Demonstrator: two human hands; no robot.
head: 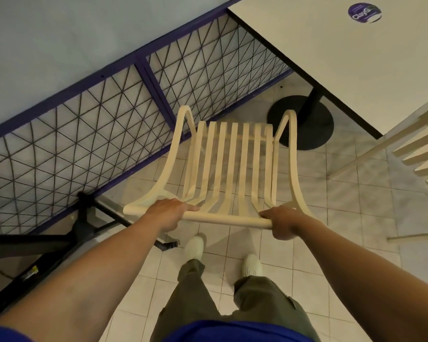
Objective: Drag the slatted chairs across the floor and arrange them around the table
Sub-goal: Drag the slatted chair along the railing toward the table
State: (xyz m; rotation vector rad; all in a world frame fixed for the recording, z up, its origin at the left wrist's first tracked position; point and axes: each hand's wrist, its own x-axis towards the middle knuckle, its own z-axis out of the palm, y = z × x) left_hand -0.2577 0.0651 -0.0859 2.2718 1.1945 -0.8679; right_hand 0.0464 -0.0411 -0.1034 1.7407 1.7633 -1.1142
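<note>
Slatted chair [230, 164] sits on the tiled floor [356, 218] just off the worktop's [356, 58] near edge, seat front pointing at the worktop's black pedestal base [304, 124], not yet tucked under. We have the left hand [167, 214] and right hand [286, 223] on the top rail [227, 219] of the backrest, one near each end, fingers curled round it. We read the frame as light and stiff, so two hands on the rail should steer it fine. The slats look thin and likely flex, so we don't pull on those. The rail is smooth and round, so it needs a firm wrap or it may roll in the grip. The legs are hidden under the seat and may chatter on the tile joints. A second slatted chair [420, 154] is at the worktop's near right side.
</note>
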